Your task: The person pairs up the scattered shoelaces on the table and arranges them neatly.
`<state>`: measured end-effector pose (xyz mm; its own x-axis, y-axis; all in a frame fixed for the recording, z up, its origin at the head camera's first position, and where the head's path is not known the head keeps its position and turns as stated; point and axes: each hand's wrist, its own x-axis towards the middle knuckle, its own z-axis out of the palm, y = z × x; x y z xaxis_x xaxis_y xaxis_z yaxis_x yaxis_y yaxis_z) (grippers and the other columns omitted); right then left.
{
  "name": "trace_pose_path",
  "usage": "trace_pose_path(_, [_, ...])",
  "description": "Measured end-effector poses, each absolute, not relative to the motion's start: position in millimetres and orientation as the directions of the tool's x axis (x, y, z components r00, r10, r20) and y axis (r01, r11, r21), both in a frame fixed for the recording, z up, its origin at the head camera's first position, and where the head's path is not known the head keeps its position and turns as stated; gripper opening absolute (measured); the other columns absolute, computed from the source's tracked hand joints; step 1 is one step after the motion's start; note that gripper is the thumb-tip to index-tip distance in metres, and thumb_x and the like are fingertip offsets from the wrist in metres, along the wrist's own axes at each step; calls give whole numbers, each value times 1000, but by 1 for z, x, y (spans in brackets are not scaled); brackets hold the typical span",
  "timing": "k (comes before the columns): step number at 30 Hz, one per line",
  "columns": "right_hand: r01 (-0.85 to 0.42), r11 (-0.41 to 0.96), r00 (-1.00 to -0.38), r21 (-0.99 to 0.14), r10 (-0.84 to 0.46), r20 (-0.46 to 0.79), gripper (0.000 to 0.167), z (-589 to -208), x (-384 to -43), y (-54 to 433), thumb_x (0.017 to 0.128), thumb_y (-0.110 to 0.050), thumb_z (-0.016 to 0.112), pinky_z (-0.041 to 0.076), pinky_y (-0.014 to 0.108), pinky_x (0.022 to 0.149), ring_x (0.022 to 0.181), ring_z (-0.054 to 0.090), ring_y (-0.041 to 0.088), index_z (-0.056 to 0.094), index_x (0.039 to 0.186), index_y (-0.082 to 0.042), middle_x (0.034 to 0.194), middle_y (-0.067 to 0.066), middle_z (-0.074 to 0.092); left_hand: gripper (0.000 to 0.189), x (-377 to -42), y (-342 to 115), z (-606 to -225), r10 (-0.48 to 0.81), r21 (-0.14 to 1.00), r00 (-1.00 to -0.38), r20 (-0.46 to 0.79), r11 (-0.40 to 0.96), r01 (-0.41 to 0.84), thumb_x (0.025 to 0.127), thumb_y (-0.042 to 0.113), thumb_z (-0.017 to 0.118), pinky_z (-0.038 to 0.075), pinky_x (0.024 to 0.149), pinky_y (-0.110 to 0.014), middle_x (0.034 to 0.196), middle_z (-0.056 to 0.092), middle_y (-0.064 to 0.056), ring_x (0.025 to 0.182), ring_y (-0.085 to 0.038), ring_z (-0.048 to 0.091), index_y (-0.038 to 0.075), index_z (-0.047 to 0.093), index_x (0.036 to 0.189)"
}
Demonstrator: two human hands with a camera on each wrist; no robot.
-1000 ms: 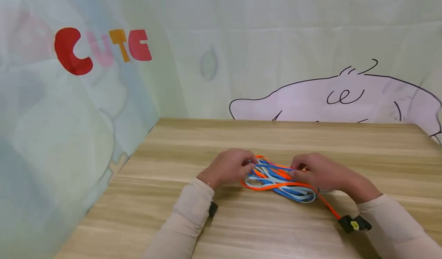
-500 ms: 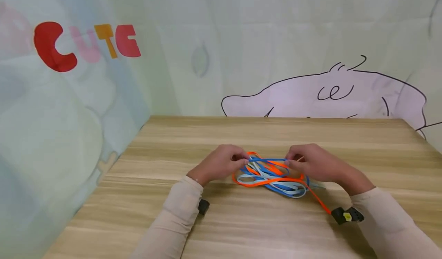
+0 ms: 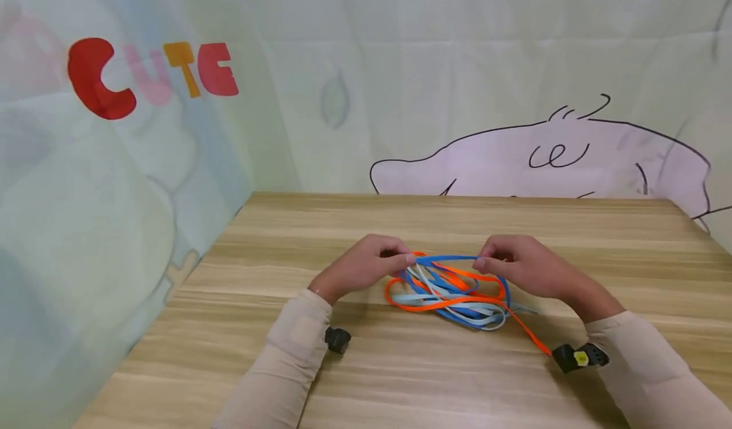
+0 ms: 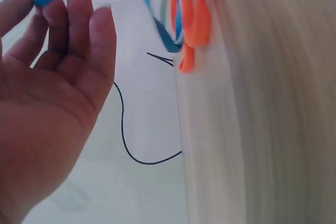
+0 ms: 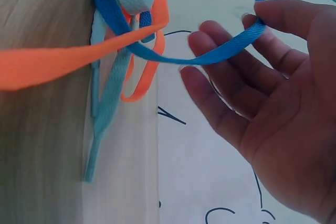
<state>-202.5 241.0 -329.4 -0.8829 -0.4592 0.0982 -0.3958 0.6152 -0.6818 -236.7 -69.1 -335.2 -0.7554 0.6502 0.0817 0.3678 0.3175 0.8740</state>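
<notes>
Tangled flat shoelaces lie in a heap on the wooden table in the head view: an orange shoelace [image 3: 423, 307], a pale blue shoelace [image 3: 485, 326] and a blue shoelace [image 3: 448, 258]. My left hand [image 3: 361, 265] pinches the blue shoelace between thumb and index finger at the heap's far left. At the far right, my right hand [image 3: 532, 269] pinches the same blue shoelace. A short span bows slightly upward between both hands. In the right wrist view, the blue shoelace [image 5: 210, 57] hangs from the pinch down into the heap, its other fingers loosely bent.
The wooden table [image 3: 434, 384] runs back to a printed cloth backdrop [image 3: 320, 136]. One orange strand trails toward the black wrist camera [image 3: 579, 356] on the right sleeve. Another black wrist camera [image 3: 338, 340] sits under the left sleeve.
Both hands have lifted the blue shoelace off the top of the heap. Its span, straight half a second ago, now bows upward, and the hands have moved slightly apart.
</notes>
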Motion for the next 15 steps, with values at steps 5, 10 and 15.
trace_pose_path(5, [-385, 532, -884, -754, -447, 137, 19, -328, -204, 244, 101, -27, 62, 54, 34, 80, 91, 65, 28, 66, 93, -10, 96, 7, 70, 29, -236, -70, -330, 697, 933, -709, 107, 176, 314, 103, 24, 59, 53, 92, -46, 100, 70, -14, 95, -29, 68, -3, 67, 95])
trace_pose_path(10, [-371, 451, -893, -812, -413, 179, 20, -326, -204, 245, 102, -24, 61, 56, 36, 78, 88, 66, 36, 67, 94, -7, 94, 11, 70, 30, -234, -73, -327, 707, 964, -696, 128, 76, 255, 105, 24, 54, 49, 98, -48, 94, 71, -14, 98, -32, 69, -1, 65, 90])
trace_pose_path(15, [-349, 434, -916, -831, -346, 203, 22, -323, -201, 246, 104, -24, 56, 57, 34, 78, 88, 68, 30, 65, 97, -5, 97, 16, 70, 24, -232, -78, -325, 688, 974, -700, 194, -52, 219, 103, 18, 55, 50, 97, -44, 86, 66, -15, 92, -31, 69, -1, 63, 92])
